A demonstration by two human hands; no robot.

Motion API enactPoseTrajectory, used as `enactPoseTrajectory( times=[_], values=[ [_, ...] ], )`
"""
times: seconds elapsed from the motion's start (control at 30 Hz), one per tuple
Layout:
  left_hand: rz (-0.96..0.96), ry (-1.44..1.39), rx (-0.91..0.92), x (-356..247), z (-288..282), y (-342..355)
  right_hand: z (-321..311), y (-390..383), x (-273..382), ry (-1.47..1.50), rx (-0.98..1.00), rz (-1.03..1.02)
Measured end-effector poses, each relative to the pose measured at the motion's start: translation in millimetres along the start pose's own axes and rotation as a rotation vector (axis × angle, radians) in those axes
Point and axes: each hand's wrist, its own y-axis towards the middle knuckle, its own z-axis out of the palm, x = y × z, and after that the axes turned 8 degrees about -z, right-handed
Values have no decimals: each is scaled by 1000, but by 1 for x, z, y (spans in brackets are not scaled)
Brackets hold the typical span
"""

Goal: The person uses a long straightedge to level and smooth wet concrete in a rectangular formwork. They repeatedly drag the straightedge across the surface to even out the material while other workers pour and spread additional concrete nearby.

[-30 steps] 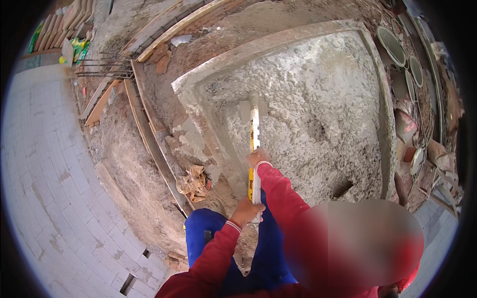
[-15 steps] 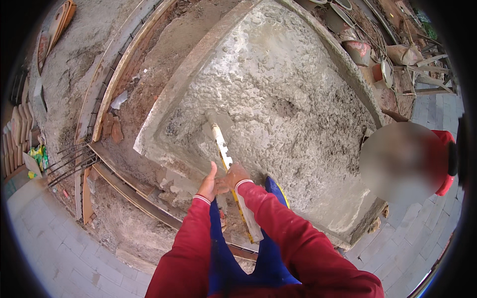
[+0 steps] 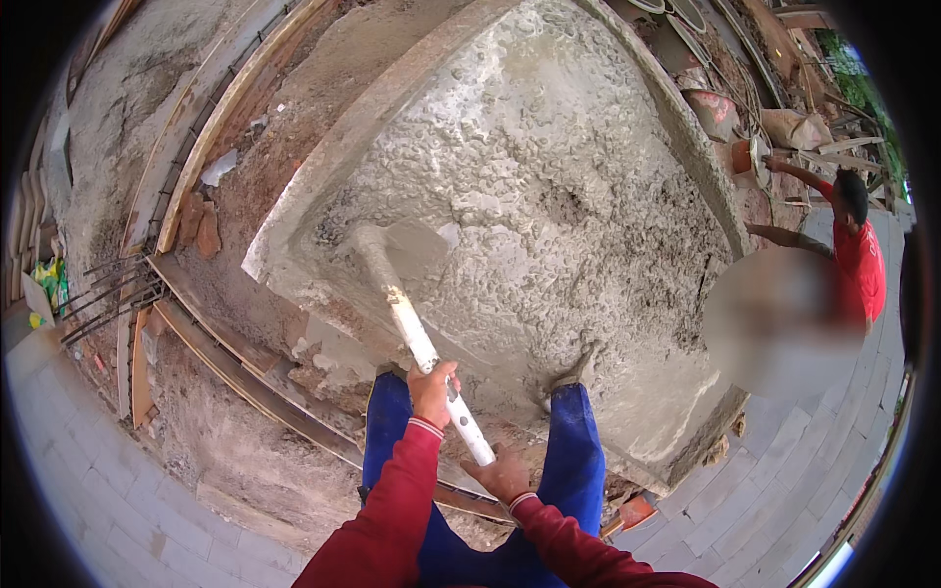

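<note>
My left hand (image 3: 431, 397) is wrapped round a long white pole (image 3: 414, 333) partway down it. My right hand (image 3: 502, 474) grips the pole's near end, lower and to the right. The pole's far end is caked with grey mud and joins a flat tool head (image 3: 407, 250), partly sunk in wet, lumpy concrete (image 3: 549, 147) inside a raised concrete rim (image 3: 343, 137). My blue-clad legs (image 3: 578, 451) are on either side of the pole, the right foot (image 3: 571, 377) in the concrete.
Board formwork (image 3: 196, 196) with protruding rebar (image 3: 108, 299) runs along the left. Grey paving (image 3: 804, 470) borders both sides below. A co-worker in red (image 3: 858, 255) bends at the right, arm reaching toward a bucket (image 3: 747, 159). More buckets (image 3: 714, 113) and boards lie at the upper right.
My hands have swapped places: the left is now higher on the pole, the right at its end. The pole's head has shifted left. The co-worker has come further into view.
</note>
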Motion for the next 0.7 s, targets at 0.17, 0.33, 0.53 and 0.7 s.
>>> enactPoseTrajectory(
  times=[0.17, 0.33, 0.53, 0.7],
  values=[
    [435, -74, -6, -51, 70, -12, -62, 58, -43, -73, -18, -369],
    [526, -134, -2, -67, 149, 74, -187, 146, -69, -163, -286, -650],
    [225, -24, 17, 75, 252, 146, -250, 169, -209, -136, -312, -487],
    [-179, -42, 124, 239, 302, 132, -263, 69, -322, -123, -358, -216]
  ],
)
